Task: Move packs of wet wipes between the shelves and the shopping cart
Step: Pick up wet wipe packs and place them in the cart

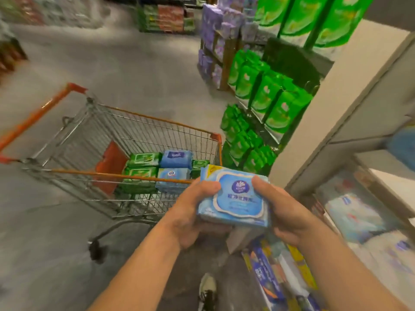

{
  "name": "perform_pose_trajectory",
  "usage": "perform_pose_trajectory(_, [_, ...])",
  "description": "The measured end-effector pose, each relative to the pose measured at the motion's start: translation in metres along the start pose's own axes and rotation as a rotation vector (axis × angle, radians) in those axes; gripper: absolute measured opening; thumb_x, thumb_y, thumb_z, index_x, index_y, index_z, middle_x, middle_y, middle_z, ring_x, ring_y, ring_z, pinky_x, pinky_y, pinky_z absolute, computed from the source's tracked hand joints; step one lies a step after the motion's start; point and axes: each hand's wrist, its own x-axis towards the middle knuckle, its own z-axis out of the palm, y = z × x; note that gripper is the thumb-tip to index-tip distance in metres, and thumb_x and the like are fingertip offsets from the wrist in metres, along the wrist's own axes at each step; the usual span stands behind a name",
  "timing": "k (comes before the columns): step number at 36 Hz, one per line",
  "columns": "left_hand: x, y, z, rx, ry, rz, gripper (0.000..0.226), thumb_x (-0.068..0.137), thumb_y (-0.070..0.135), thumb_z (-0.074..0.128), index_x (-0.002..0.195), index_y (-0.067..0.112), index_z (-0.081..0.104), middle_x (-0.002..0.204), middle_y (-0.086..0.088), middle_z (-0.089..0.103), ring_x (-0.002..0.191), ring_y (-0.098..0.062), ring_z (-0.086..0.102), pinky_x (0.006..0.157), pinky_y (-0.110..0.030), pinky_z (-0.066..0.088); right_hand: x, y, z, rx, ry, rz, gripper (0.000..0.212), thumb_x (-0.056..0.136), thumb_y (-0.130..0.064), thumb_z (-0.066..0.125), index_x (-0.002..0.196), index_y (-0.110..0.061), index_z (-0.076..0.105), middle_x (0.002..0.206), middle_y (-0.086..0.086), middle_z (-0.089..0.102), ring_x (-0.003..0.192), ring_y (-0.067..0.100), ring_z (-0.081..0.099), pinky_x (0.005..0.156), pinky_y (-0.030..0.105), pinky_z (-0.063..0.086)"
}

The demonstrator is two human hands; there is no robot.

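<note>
A light blue pack of wet wipes [238, 198] is held in front of me between both hands, just right of the shopping cart's near corner. My left hand [193, 212] grips its left side, thumb on top. My right hand [285, 212] grips its right side. The wire shopping cart [143, 129] with orange trim stands to the left on the floor. Inside it lie green wipe packs [141, 167] and blue wipe packs [176, 168]. Shelves [350, 108] rise on the right.
Green packs [265, 102] and purple packs [215, 34] fill the shelving beyond the cart. Blurred blue and white packs [359, 216] sit on the lower right shelf. Boxed goods [280, 277] lie low by my shoe [207, 290]. Grey aisle floor spreads to the left.
</note>
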Motion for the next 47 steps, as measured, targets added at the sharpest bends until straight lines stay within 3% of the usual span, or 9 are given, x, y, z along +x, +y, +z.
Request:
perform_pose_trajectory(6, [0.049,0.028,-0.025,0.002,0.139,-0.027,0.041,0.063,0.044,0.070,0.097,0.024,0.081,0.109,-0.015,0.075,0.097,-0.036,0.071,0.090,-0.063,0.054,0.090,-0.008,-0.005,0.019,-0.113,0.017,0.121,0.042,-0.047,0.101,0.144,-0.009,0.048,0.130,0.019,0.067,0.118,0.038,0.066,0.098,0.053,0.054])
perform_pose_trajectory(11, [0.095,0.058,-0.040,0.107,0.227,-0.091,0.061,0.064,0.047,0.069,0.117,0.018,0.070,0.112,-0.012,0.075,0.106,-0.037,0.069,0.094,-0.059,0.053,0.154,-0.022,-0.012,-0.004,-0.056,0.047,0.101,0.050,-0.036,0.091,0.139,-0.007,0.051,0.118,0.017,0.073,0.108,0.035,0.071,0.092,0.048,0.058])
perform_pose_trajectory(17, [0.143,0.080,-0.062,0.094,0.247,-0.092,0.062,0.069,0.041,0.068,0.127,0.018,0.062,0.112,-0.007,0.075,0.089,-0.022,0.074,0.065,-0.036,0.060,0.215,-0.031,-0.019,0.002,-0.055,0.073,0.097,0.052,-0.038,0.091,0.137,-0.009,0.052,0.117,0.016,0.074,0.107,0.035,0.072,0.099,0.053,0.054])
perform_pose_trajectory(26, [0.206,0.080,-0.106,0.000,0.309,-0.122,0.089,0.053,0.040,0.078,0.135,0.013,0.057,0.113,-0.011,0.074,0.089,-0.024,0.074,0.059,-0.031,0.057,0.277,-0.024,-0.011,-0.060,-0.059,0.167,0.076,0.067,-0.041,0.087,0.133,-0.013,0.061,0.118,0.007,0.075,0.111,0.027,0.071,0.104,0.047,0.052])
perform_pose_trajectory(32, [0.258,0.081,-0.148,0.135,0.165,-0.274,0.038,0.094,0.029,0.061,0.131,0.019,0.061,0.115,-0.005,0.074,0.105,-0.024,0.072,0.085,-0.041,0.059,0.317,-0.005,-0.010,0.036,0.096,0.154,0.062,0.073,-0.024,0.080,0.131,-0.010,0.062,0.119,0.014,0.074,0.111,0.034,0.070,0.102,0.051,0.052])
perform_pose_trajectory(38, [0.299,0.086,-0.188,0.313,0.103,-0.415,0.088,0.062,0.067,0.080,0.135,0.024,0.056,0.132,0.011,0.064,0.116,-0.013,0.064,0.101,-0.041,0.051,0.354,0.015,-0.005,0.014,0.266,0.178,0.075,0.060,-0.032,0.096,0.127,-0.011,0.066,0.114,0.013,0.075,0.105,0.034,0.073,0.100,0.054,0.053])
perform_pose_trajectory(41, [0.313,0.088,-0.197,0.392,0.054,-0.400,0.020,0.089,0.049,0.068,0.096,0.034,0.057,0.089,0.027,0.057,0.082,0.006,0.056,0.072,-0.019,0.048,0.368,0.019,-0.005,-0.018,0.292,0.199,0.067,0.066,-0.031,0.089,0.127,-0.014,0.066,0.115,0.011,0.076,0.106,0.033,0.073,0.099,0.054,0.054])
perform_pose_trajectory(44, [0.324,0.091,-0.196,0.387,0.047,-0.410,0.027,0.093,0.039,0.066,0.076,0.036,0.045,0.078,0.026,0.051,0.072,0.009,0.051,0.074,-0.025,0.048,0.381,0.022,-0.010,-0.030,0.302,0.237,0.047,0.079,-0.020,0.085,0.123,-0.018,0.068,0.114,0.009,0.076,0.105,0.030,0.073,0.094,0.048,0.056])
perform_pose_trajectory(47, [0.352,0.070,-0.207,0.326,0.103,-0.443,0.012,0.089,0.039,0.071,0.095,0.031,0.064,0.095,0.016,0.071,0.081,0.000,0.066,0.081,-0.028,0.051,0.401,0.026,-0.020,-0.040,0.361,0.282,0.053,0.071,-0.021,0.086,0.120,-0.019,0.067,0.110,0.007,0.077,0.102,0.029,0.074,0.095,0.049,0.057])
